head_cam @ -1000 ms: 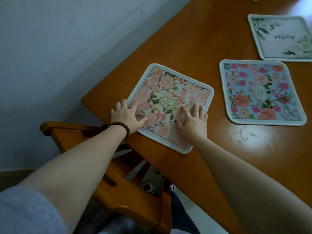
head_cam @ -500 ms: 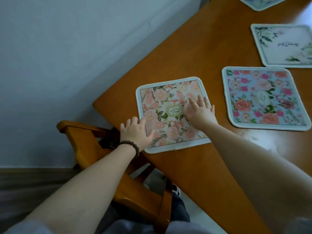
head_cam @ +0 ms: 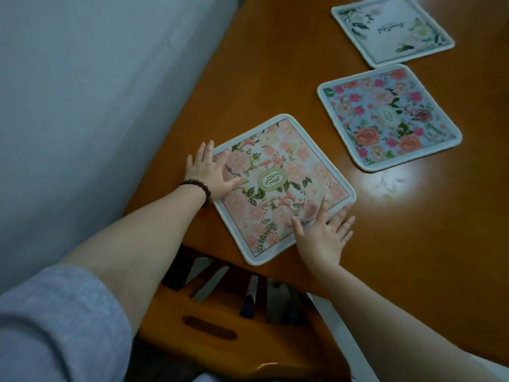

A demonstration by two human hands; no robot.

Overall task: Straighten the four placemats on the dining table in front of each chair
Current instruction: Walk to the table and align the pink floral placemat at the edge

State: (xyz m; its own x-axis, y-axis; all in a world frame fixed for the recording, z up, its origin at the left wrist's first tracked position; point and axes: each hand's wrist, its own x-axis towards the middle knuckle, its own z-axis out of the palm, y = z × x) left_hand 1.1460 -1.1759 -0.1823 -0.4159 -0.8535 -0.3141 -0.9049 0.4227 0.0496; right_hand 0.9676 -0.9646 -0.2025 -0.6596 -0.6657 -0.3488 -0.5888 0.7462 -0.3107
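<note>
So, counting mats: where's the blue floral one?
Head view, right of centre: the blue floral placemat lies between the white leafy placemat and the pink floral placemat.

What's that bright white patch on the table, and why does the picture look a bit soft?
Head view: the patch is glare from a light reflecting off the glossy table, just right of the pink placemat; the white placemat at the top and the sleeve look blurred, and the edges darken.
</note>
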